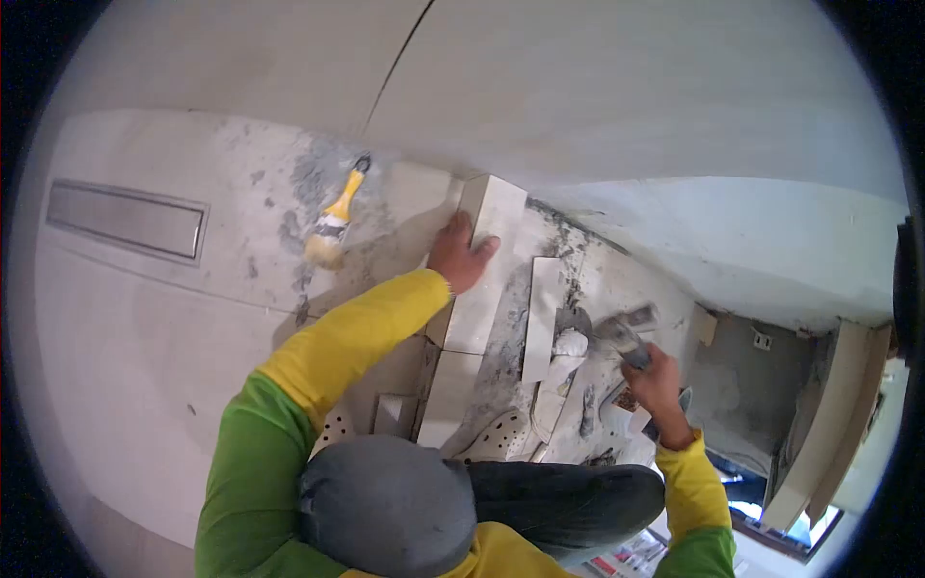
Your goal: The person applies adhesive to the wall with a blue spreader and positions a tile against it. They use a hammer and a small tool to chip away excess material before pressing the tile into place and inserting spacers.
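My left hand (462, 254) rests on the upper part of a long pale tile piece (485, 279), its thumb and fingers apart. At the right, my right hand (657, 383) is wrapped round the dark handle of a mallet-like tool (621, 339), whose head is blurred. A narrow loose tile strip (542, 313) lies on the floor between my hands. Beside that strip is a whitish bundle (568, 344) near a dark grey patch. Left of my left hand, a yellow-handled brush (343, 204) lies on the stained floor.
A rectangular metal drain cover (127, 220) is set into the floor at the left. Pale shoes (499, 435) show by my knees. A grey recess (737, 385) and pale boards (829, 424) stand at the right. A wall runs along the top.
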`<move>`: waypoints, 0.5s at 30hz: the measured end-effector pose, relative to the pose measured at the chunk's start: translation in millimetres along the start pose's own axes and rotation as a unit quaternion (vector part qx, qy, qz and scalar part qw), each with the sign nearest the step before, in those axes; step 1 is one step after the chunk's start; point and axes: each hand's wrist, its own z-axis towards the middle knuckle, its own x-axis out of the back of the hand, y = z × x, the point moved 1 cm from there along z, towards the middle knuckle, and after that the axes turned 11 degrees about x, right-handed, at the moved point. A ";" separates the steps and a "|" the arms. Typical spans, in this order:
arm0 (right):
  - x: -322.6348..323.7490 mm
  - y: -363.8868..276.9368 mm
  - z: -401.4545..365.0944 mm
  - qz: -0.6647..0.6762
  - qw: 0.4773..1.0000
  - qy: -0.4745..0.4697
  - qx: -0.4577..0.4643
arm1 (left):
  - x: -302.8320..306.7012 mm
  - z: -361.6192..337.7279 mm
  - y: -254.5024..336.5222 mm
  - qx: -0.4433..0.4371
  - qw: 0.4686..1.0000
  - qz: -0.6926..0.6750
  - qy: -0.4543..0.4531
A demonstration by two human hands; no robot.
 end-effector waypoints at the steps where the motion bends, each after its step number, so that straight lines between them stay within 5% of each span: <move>1: 4.3 21.0 -12.2 -0.011 0.999 -0.017 -0.051 | -9.9 -3.0 0.4 -0.012 0.995 0.044 0.090; 2: -1.0 48.1 -24.6 -0.031 0.998 0.010 -0.050 | -14.9 -5.5 -1.1 -0.024 0.980 0.090 0.176; 4: -25.0 103.8 -45.8 -0.049 0.997 0.038 -0.048 | -15.6 -6.3 -3.9 -0.027 0.979 0.100 0.177; 6: -47.1 138.8 -48.9 0.084 0.993 -0.014 -0.086 | -11.4 -5.7 -0.7 -0.030 0.976 0.115 0.184; 15: -62.3 150.5 -36.5 0.263 0.948 -0.010 -0.176 | -13.4 -12.8 3.4 -0.075 0.968 0.105 0.216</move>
